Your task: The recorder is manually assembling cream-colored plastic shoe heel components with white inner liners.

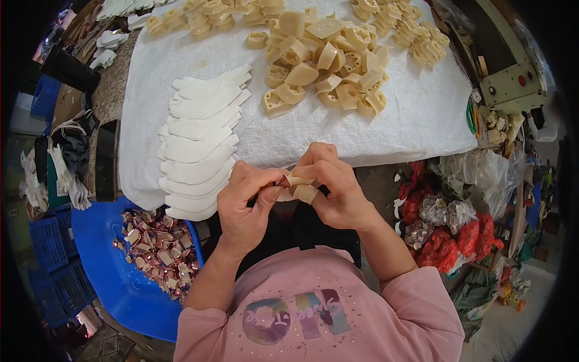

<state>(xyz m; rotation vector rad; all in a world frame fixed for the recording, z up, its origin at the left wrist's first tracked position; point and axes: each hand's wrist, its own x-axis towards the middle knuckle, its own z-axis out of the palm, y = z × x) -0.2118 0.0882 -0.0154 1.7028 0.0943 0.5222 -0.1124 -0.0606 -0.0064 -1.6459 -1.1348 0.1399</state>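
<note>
Both hands meet in front of my body, just off the near edge of the white-covered table (416, 136). My right hand (341, 190) is closed round a small beige moulded piece (306, 192). Against that piece's left side, my left hand (244, 202) pinches a small reddish, shiny piece (286, 180), mostly covered by the fingertips. Ahead lies a heap of similar beige moulded pieces (301, 75), hollow and rounded. To its left, thin white curved pieces (196, 148) lie overlapping in a column that reaches the table's near edge.
At lower left stands a blue tub (99, 271) holding many shiny pinkish-red and beige pieces (160, 253). More beige pieces (416, 36) sit at the far right of the table. Red and clear plastic bags (443, 232) crowd the right side. A green machine box (512, 84) borders the table.
</note>
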